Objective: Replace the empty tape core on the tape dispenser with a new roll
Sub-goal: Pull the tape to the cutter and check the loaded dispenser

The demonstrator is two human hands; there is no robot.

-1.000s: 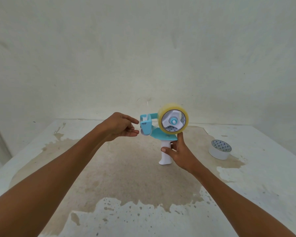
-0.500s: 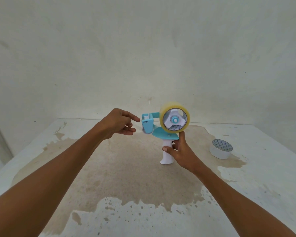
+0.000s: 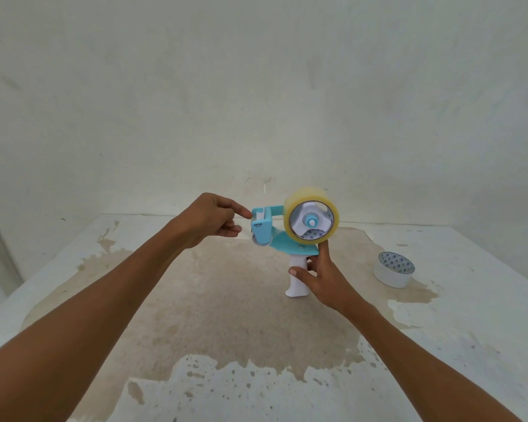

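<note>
I hold a teal tape dispenser with a white handle upright above the table. A yellowish clear tape roll sits on its white hub. My right hand grips the handle, its index finger reaching up to the teal plate under the roll. To the left, my left hand is at the dispenser's front head; its straight index fingertip touches the top of the head and its other fingers are loosely curled. I cannot tell whether a tape end lies between its fingers. A white tape core with a blue-printed inside lies on the table to the right.
The white table has a large brown stain across its middle. A plain white wall stands close behind its far edge. The table's left edge falls away at the left side of the view.
My left index finger has risen from beside the roller to the top of the dispenser's head. The dispenser and my right hand have barely moved.
</note>
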